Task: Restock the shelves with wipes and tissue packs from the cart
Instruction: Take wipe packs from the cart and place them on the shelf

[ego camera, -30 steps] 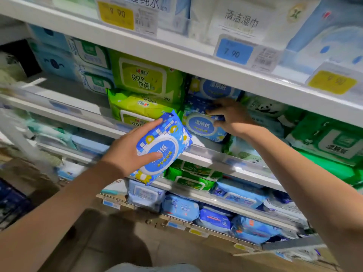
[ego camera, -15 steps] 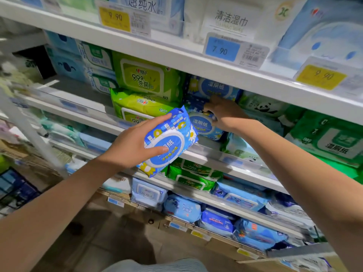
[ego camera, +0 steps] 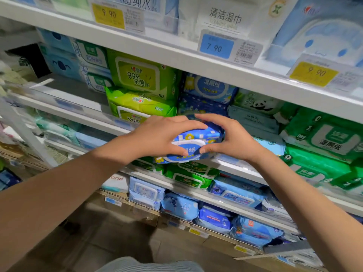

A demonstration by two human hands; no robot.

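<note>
I am gripping the blue wipes pack [ego camera: 196,143] with both hands. My left hand [ego camera: 161,137] is wrapping the pack's left end, fingers curled over the top edge and thumb pressing the front face. My right hand [ego camera: 233,140] is mirroring this on the pack's right end, and the two thumb tips are nearly meeting on the round white-rimmed lid.

The pack is sitting between my palms, level with the clear front rail of the middle shelf [ego camera: 82,114]; I cannot tell whether it is resting on it. Just behind the pack, stacked blue packs [ego camera: 210,87] are showing the same print.

The pack is a soft, glossy plastic pillow, blue with white checks and yellow flowers. To its upper left, two green packs [ego camera: 141,75] are lying stacked. Directly above it, a blue price tag [ego camera: 216,46] is reading 7.90.
</note>
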